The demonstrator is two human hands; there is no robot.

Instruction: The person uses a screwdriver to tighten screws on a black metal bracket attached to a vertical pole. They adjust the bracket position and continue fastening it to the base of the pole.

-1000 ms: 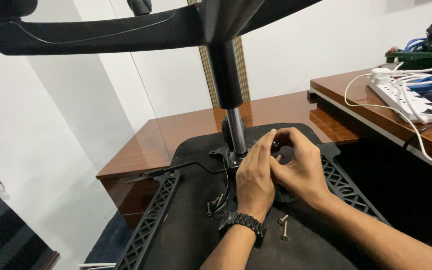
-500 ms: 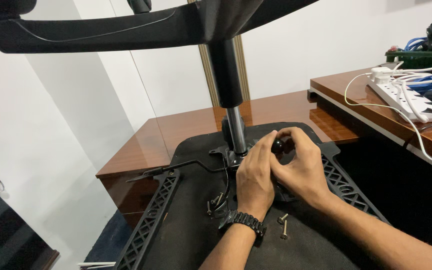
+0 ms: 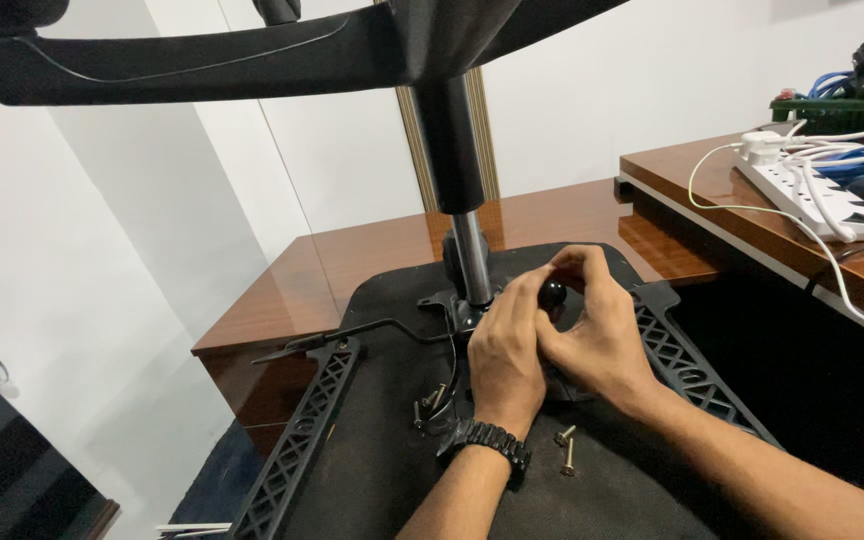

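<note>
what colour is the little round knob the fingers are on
Black and glossy: the knob sits between the fingertips of both hands, seen in the head view.

The mechanism plate under the seat is largely covered by the left hand (image 3: 505,357) and right hand (image 3: 592,345); only part of a black knob (image 3: 553,294) is seen between the fingers. The chair base (image 3: 202,55) is cut off by the top edge. The seat underside (image 3: 382,470) and both forearms are cropped at the bottom edge. The power strip (image 3: 817,190) on the desk (image 3: 372,260) is partly cut off at the right.
</note>
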